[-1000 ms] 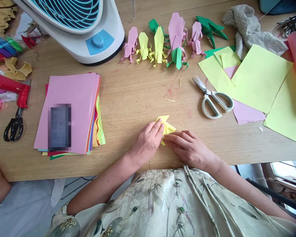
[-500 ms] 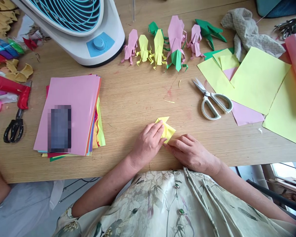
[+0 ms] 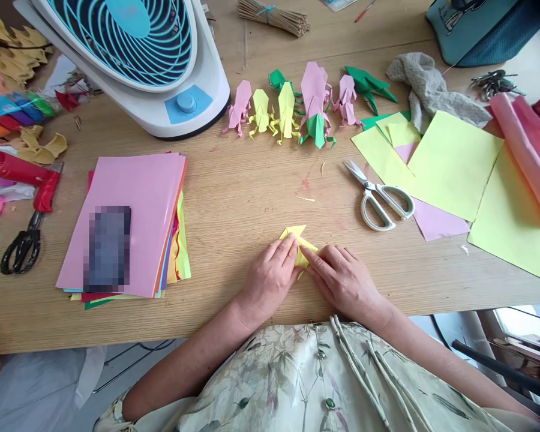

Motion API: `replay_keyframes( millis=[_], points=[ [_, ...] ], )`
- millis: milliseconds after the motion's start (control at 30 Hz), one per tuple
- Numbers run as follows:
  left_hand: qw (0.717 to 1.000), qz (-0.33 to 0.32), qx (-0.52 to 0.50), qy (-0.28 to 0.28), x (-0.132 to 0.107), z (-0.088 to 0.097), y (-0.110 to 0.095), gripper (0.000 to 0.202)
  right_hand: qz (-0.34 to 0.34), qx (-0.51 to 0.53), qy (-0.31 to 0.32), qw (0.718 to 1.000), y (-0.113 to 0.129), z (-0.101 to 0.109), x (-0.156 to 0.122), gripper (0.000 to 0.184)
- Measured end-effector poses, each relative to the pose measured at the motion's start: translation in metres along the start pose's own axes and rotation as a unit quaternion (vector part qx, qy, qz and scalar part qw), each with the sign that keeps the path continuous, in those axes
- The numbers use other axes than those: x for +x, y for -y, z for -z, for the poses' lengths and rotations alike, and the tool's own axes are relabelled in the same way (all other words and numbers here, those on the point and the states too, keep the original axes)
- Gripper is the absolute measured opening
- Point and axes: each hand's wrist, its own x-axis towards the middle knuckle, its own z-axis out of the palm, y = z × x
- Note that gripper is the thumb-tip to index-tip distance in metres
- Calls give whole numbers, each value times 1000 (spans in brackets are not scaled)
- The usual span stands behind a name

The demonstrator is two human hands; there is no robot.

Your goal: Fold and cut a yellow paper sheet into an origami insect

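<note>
A small, partly folded yellow paper (image 3: 297,237) lies flat on the wooden table (image 3: 252,192) near its front edge. My left hand (image 3: 270,277) presses on the paper's left side, fingers together and bent. My right hand (image 3: 342,279) presses the paper's right side with its fingertips, covering the lower part of the fold. Only the paper's pointed top shows between the two hands.
A stack of coloured paper (image 3: 130,222) with a blurred dark object lies at the left. White-handled scissors (image 3: 378,195) and yellow sheets (image 3: 450,162) lie at the right. Several folded paper insects (image 3: 292,108) stand behind, beside a fan (image 3: 135,54). Black scissors (image 3: 20,249) lie far left.
My right hand slid up and left over the yellow paper, covering more of it. The view tilted, so everything sits lower in the frame.
</note>
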Motion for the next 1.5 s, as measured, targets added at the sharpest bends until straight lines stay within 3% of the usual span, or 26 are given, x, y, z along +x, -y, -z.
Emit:
replay_keyframes(
  millis=[233,767,1100,1500],
  points=[
    [998,-25,60,-4,-2,-1,-2,47,5,-25,-2,1000,2,-2,3,31],
    [990,-3,91,103,2,3,-8,49,29,-6,-9,1000,1,0,-3,30],
    [996,40,58,54,-2,-1,-6,47,-26,-46,18,998,8,-1,2,26],
    [992,40,66,96,-2,3,-8,47,-38,-104,62,992,15,2,-2,35]
  ],
)
